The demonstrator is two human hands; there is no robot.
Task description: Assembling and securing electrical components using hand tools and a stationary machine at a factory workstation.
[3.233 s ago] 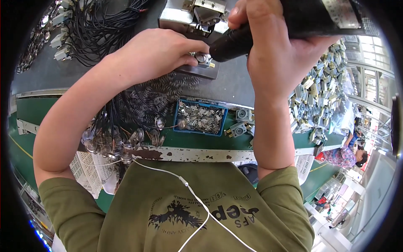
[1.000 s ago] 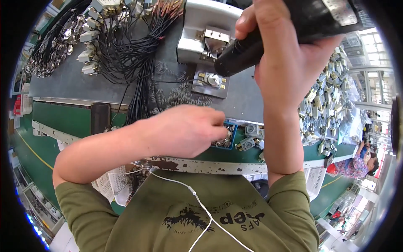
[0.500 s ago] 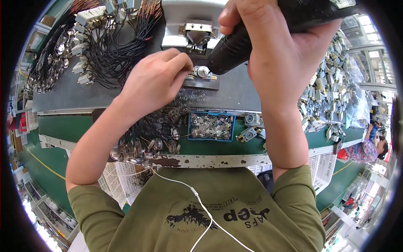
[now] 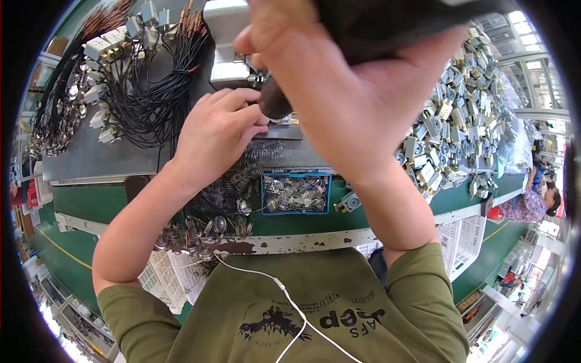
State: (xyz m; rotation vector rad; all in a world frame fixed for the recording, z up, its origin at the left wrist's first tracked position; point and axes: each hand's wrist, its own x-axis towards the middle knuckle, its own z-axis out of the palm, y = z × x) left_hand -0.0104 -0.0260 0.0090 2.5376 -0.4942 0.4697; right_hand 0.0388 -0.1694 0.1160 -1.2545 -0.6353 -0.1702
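My right hand grips a black power screwdriver, held close to the camera, its dark nose pointing down at a small metal part on a grey metal fixture. My left hand rests at the fixture's base, fingertips pinching the small part right beside the tool's nose. The part itself is mostly hidden by my fingers and the tool.
A blue tray of small metal pieces sits at the bench edge. Wired metal discs lie in front. Black cable bundles with white connectors spread at left; a heap of grey-and-yellow components at right. Another person sits far right.
My left hand went down to the blue tray, then came back up to the fixture. The screwdriver now fills more of the view, its nose down at the part.
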